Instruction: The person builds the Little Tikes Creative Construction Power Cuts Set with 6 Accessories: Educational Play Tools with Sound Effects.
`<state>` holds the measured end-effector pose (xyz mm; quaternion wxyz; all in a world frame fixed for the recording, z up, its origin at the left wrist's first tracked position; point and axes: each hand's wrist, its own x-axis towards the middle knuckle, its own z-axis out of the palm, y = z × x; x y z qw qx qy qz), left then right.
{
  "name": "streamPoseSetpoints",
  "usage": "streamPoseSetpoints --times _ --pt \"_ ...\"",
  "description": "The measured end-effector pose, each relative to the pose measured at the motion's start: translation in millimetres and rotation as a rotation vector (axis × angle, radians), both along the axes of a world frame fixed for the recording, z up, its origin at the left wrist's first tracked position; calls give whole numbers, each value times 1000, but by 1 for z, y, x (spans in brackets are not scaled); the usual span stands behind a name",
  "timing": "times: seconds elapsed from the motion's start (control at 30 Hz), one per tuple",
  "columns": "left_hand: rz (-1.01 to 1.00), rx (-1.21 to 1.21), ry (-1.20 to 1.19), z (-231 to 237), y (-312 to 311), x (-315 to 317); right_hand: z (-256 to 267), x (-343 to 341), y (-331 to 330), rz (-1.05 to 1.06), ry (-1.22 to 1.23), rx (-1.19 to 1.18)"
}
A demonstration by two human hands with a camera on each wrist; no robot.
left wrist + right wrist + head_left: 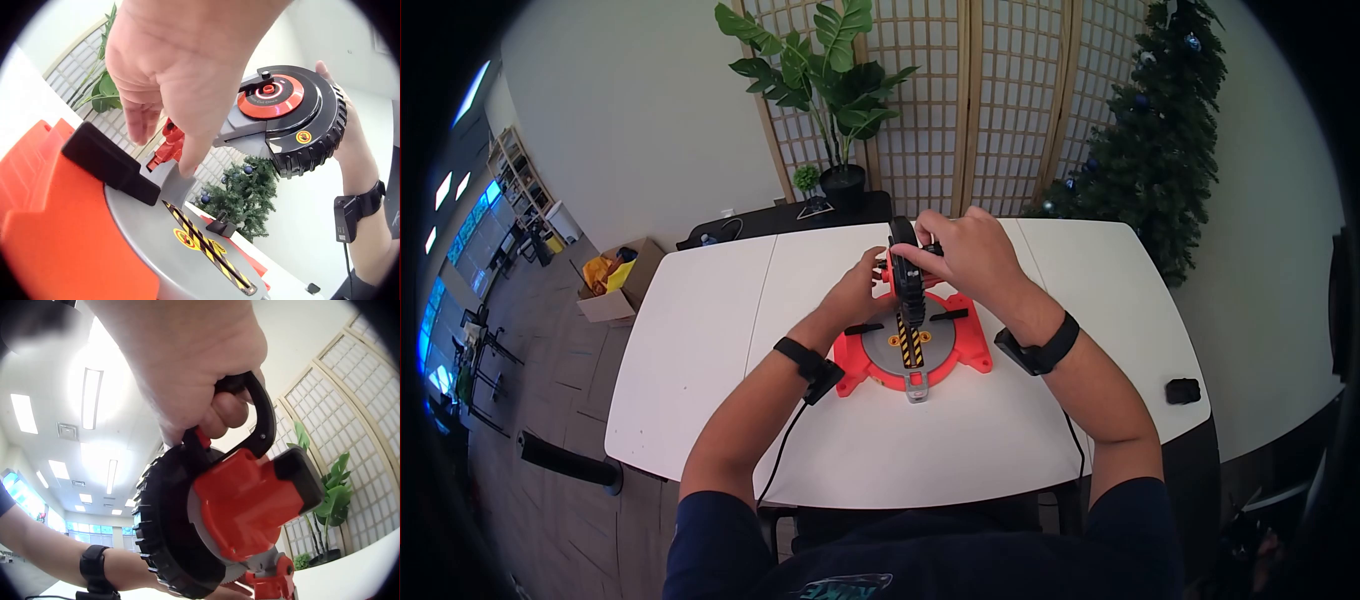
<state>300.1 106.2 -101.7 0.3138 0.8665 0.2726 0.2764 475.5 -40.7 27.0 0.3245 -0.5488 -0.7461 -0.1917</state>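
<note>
A toy mitre saw stands on the table with its orange base [855,365] and round grey turntable [885,350]. Its saw head, with a black ribbed blade guard [312,150], is raised and tilted over the slot. My right hand [975,255] grips the black loop handle [265,415] on top, fingers curled through it. At the rear, my left hand [855,295] has thumb and fingers on either side of the red hinge bracket [169,147], pinching it. Part of that contact is hidden behind the thumb. A black fence piece [112,162] lies beneath the left hand.
The saw is in the middle of a white table [700,370]. A small black object [1183,391] lies near the right edge. Behind are a potted plant [842,185], a lattice screen [1000,120] and a decorated tree [1145,150]. A cardboard box [635,280] stands at left.
</note>
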Motion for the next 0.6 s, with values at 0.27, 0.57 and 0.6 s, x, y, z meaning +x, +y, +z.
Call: streamPoseSetpoints --times 0.27,0.57,0.6 --pt "-125 60 -10 5 2 3 2 -2 -2 -28 15 -78" --pt "-89 96 8 12 -9 -3 3 8 -3 25 30 -68" --pt "-106 99 -47 11 -10 -3 3 9 -3 44 29 -56"
